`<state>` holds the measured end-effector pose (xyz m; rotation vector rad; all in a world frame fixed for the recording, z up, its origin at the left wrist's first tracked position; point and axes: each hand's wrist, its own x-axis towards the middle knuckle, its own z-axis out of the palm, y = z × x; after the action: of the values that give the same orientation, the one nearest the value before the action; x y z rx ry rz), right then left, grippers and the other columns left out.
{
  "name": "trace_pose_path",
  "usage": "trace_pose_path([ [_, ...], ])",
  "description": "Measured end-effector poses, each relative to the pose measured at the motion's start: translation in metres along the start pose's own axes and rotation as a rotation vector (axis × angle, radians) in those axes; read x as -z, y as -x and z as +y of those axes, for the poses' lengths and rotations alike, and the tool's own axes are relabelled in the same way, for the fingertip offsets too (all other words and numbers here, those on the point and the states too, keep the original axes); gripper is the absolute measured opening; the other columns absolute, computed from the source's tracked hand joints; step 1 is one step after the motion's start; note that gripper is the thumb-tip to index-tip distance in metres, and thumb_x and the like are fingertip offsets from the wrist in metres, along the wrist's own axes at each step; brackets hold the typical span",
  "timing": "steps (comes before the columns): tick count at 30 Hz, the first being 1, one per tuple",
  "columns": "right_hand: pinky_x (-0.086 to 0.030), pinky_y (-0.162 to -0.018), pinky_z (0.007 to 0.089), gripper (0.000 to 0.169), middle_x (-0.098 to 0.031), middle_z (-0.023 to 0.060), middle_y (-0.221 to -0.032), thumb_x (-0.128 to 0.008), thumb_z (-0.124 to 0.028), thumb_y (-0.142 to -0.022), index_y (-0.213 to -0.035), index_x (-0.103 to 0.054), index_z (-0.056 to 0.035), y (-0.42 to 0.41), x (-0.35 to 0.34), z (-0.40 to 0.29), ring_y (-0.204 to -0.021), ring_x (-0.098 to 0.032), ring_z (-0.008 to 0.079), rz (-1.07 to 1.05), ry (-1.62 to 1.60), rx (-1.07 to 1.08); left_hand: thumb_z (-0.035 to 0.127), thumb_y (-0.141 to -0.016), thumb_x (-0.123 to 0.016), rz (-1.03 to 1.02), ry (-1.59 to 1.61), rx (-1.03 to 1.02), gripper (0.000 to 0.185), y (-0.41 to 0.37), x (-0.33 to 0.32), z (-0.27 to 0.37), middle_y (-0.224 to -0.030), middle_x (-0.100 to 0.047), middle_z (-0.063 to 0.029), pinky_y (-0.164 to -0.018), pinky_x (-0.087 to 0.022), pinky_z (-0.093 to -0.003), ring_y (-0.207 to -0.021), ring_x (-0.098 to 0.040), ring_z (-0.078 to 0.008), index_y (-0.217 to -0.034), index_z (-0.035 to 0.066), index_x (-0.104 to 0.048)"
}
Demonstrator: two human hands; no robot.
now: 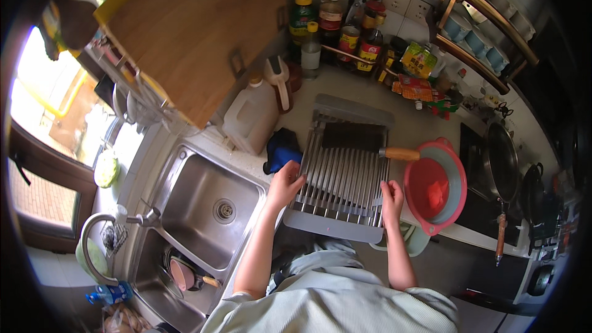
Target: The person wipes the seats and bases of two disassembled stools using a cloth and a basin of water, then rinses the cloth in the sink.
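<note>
A roll-up dish drying rack [340, 185] of metal rods with grey end strips lies over the counter in front of me, its near end jutting past the edge. My left hand [287, 186] grips its left side near the front. On the opposite side my right hand [392, 198] pinches the rack's edge between thumb and fingers. Across the rack's far part rests a cleaver [354, 136] with a dark blade; its wooden handle points right, over the rim of a pink and grey plastic basin [458, 166]. A red item [437, 196] sits inside that basin.
Left is a double steel sink [199, 222], pans and a pink bowl [181, 274] in its nearer basin. A blue-black cloth [283, 150] and plastic jug [252, 115] stand beyond my left hand. Sauce bottles line the wall. A frying pan [502, 162] is right; a pale green container [418, 243] sits below.
</note>
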<state>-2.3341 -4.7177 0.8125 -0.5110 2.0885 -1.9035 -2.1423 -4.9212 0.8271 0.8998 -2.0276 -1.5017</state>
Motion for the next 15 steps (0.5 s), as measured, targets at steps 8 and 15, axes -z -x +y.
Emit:
trace_pose_path([
  [8,-0.026,-0.049,0.0231,0.023,-0.034,-0.0036,-0.059,-0.056,-0.014,-0.084,-0.069,-0.043,-0.0028,-0.052,-0.012,0.041,-0.055,-0.031,0.0055,0.067,0.125,0.026,0.014,-0.076,-0.063,0.099,-0.236,-0.038,0.018,-0.073,-0.031,-0.012,-0.056,-0.041,-0.0063,-0.048,-0.033,-0.0294,-0.051,-0.039,-0.0147,-0.083,0.004,-0.049],
  [15,-0.027,-0.049,0.0242,0.022,-0.036,-0.0024,-0.059,-0.056,-0.014,-0.084,-0.07,-0.044,-0.0026,-0.083,-0.024,0.048,-0.056,-0.032,0.0061,0.131,0.124,0.021,0.016,-0.076,-0.061,0.059,-0.32,-0.03,0.02,-0.112,-0.044,-0.026,-0.06,-0.052,-0.0138,-0.05,-0.04,-0.0373,-0.055,-0.053,-0.0293,-0.088,0.004,-0.05],
])
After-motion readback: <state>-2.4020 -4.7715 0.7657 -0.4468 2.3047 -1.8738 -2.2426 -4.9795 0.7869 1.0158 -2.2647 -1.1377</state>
